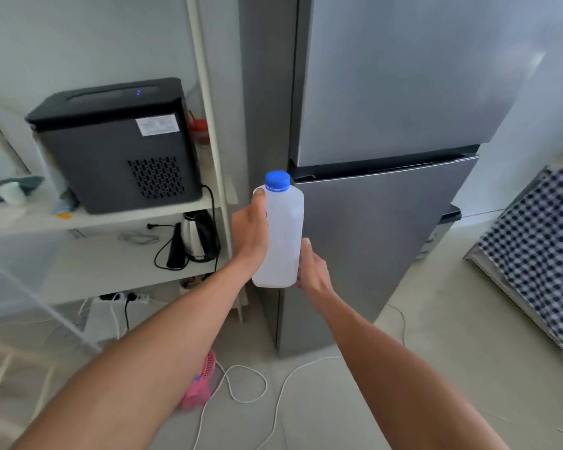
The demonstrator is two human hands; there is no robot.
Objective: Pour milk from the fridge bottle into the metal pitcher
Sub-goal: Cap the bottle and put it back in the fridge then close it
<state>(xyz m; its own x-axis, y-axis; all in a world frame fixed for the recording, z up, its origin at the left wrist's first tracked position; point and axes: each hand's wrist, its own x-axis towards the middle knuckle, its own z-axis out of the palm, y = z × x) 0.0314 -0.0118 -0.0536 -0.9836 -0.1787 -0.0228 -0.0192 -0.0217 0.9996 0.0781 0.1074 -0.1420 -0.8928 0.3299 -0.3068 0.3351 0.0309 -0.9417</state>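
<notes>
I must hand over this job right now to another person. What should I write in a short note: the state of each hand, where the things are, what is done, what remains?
Left hand: wrapped around the milk bottle, thumb up near the neck.
Right hand: supporting the bottle's lower right side and base.
Bottle: held upright in front of the fridge, blue cap on.
Fridge: both doors look shut.
Metal pitcher: not in view.
Done: bottle is out of the fridge and in hand.
Left: find the pitcher, take off the cap, pour the milk.
</notes>
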